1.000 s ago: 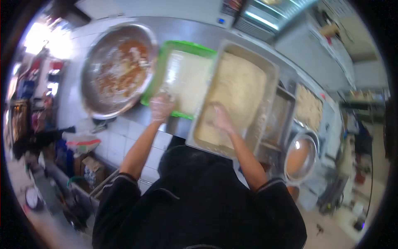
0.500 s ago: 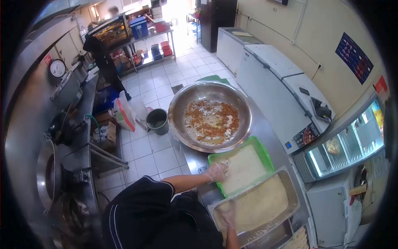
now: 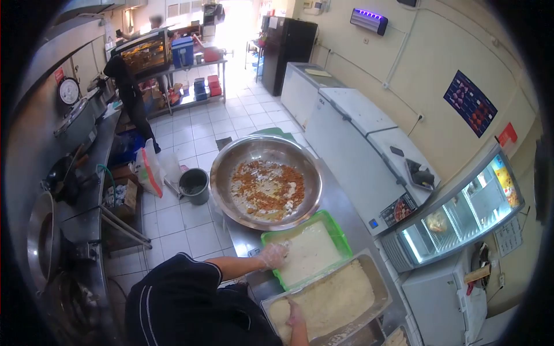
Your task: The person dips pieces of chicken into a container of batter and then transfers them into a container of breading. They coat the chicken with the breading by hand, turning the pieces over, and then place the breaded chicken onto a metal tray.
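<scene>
My left hand (image 3: 273, 255), in a clear plastic glove, is over the near left rim of a green tray (image 3: 348, 254) holding a pale, milky mix. Its fingers are bunched and whitish at the tips; whatever they may hold is hidden. My right hand (image 3: 296, 314), also gloved, is in the near left end of a metal pan (image 3: 388, 295) filled with pale yellowish powder or crumb. It curls against a pale, rounded lump (image 3: 280, 310) coated like the pan's contents. Some of the right fingers are out of sight.
Beyond the green tray stands a wide steel bowl (image 3: 314, 190) with orange-brown crumbs and white clumps. A grey bucket (image 3: 195, 187) is on the floor to the left. White chest freezers (image 3: 352, 144) line the right; a stove counter runs left. A person in black (image 3: 131, 95) stands farther back.
The view has turned, so everything sits further left. A pale rounded lump now shows beside my right hand. My left hand stays at the green tray's rim.
</scene>
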Demonstrator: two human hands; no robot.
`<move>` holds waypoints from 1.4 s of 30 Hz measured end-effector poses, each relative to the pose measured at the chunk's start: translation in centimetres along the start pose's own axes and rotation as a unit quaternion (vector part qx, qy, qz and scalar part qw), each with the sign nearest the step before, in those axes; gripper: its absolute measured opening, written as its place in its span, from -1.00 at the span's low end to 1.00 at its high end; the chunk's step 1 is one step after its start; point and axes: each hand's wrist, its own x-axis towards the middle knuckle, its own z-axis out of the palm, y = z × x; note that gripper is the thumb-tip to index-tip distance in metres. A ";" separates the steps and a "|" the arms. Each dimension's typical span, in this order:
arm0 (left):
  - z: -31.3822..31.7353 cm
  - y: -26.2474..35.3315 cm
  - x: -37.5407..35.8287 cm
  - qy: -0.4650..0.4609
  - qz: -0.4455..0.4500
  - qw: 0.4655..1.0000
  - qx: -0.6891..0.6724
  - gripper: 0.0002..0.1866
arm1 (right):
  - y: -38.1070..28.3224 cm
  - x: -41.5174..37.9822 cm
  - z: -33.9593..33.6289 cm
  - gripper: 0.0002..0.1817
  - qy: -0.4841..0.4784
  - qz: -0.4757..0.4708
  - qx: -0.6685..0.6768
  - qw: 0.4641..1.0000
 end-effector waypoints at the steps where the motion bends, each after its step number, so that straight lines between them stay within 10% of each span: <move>1: -0.2 0.3 0.0 -0.012 0.002 1.000 0.000 -0.60 | 0.8 0.1 -0.4 -0.40 -0.055 0.024 0.058 0.997; 8: 1.9 -0.9 0.4 -0.032 -0.010 0.998 0.048 -0.61 | 3.9 -2.0 -3.6 -0.30 0.016 -0.159 0.257 0.953; 13: 8.1 -8.0 1.6 0.069 0.093 0.990 0.079 -0.57 | 4.1 -10.4 -3.8 -0.17 -0.169 -0.266 0.456 0.833; 15: 2.4 -2.2 1.5 -0.085 -0.024 0.991 0.102 -0.59 | 3.3 -11.6 -4.5 -0.35 -0.069 -0.310 0.363 0.876; 18: 0.4 1.5 0.9 0.003 0.057 0.998 0.040 -0.63 | 1.8 -14.2 -5.4 -0.62 0.061 -0.238 0.281 0.928; 20: 0.1 2.3 0.6 -0.004 0.035 0.998 0.057 -0.63 | 3.7 -10.7 -8.7 -0.69 -0.196 -0.192 0.467 0.841; 22: 0.1 2.2 0.8 -0.007 0.025 0.998 0.057 -0.64 | 3.1 -10.7 -9.6 -0.74 -0.215 -0.165 0.531 0.803; 27: -0.1 2.3 0.8 -0.038 -0.014 0.999 0.012 -0.66 | 0.4 -7.4 -9.7 -0.73 0.226 -0.193 0.520 0.801; 32: -0.1 2.0 0.8 -0.024 0.013 0.999 0.029 -0.69 | -1.4 -10.1 -9.7 -0.38 0.268 -0.247 0.452 0.814; 35: 0.6 1.1 1.1 -0.017 0.016 1.000 0.014 -0.71 | -2.3 -13.5 -3.1 -0.25 0.501 -0.267 0.038 0.822; 42: 1.3 0.4 1.1 0.034 0.041 0.999 -0.006 -0.72 | -7.1 -5.4 -7.7 -0.35 0.576 -0.342 -0.583 0.460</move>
